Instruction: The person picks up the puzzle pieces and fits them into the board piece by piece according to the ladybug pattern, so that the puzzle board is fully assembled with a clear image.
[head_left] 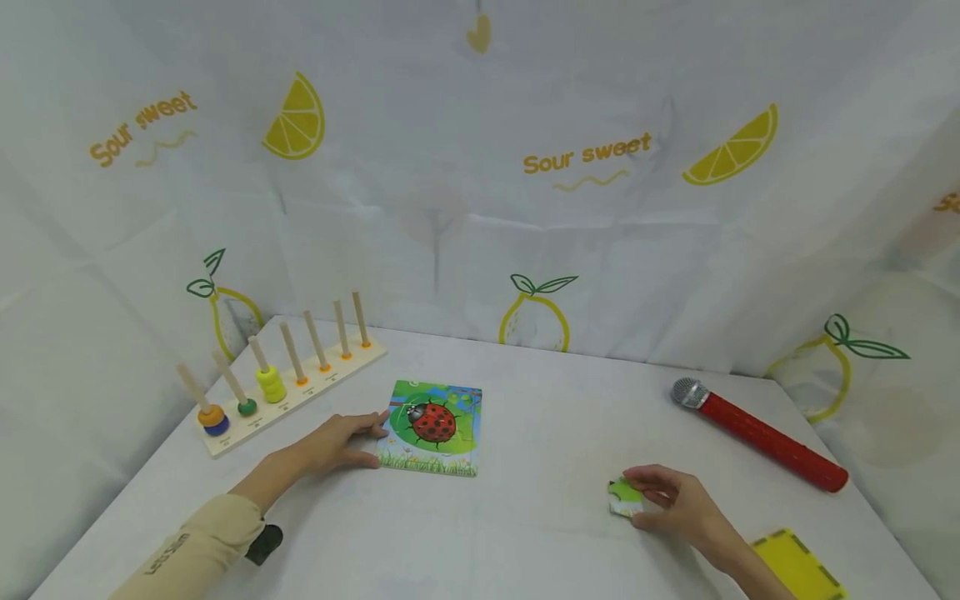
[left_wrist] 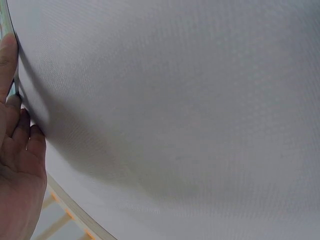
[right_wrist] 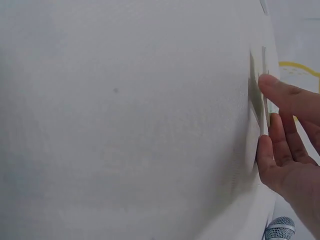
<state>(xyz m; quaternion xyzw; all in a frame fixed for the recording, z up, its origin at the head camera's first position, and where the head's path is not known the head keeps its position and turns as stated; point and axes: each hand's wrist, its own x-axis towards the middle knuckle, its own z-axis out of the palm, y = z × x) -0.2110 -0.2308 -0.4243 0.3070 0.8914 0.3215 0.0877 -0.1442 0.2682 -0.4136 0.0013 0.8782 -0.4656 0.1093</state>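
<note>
A square jigsaw puzzle [head_left: 433, 422] with a ladybug picture lies flat on the white table. My left hand [head_left: 341, 442] rests at its left edge, thumb near the lower corner and fingertips higher up; the left wrist view catches only part of this hand [left_wrist: 22, 155]. On the right, my right hand [head_left: 678, 504] pinches a small green and white puzzle piece [head_left: 625, 497] between thumb and fingers. Seen edge-on in the right wrist view, the piece [right_wrist: 265, 90] is a thin strip just above the cloth, casting a shadow.
A wooden peg board [head_left: 300, 396] with coloured beads on some pegs stands at the back left. To the right lie a red microphone [head_left: 772, 437] and a yellow flat piece [head_left: 798, 567]. A dark object [head_left: 264, 543] sits beside the left sleeve. A lemon-print curtain [head_left: 450, 233] hangs behind.
</note>
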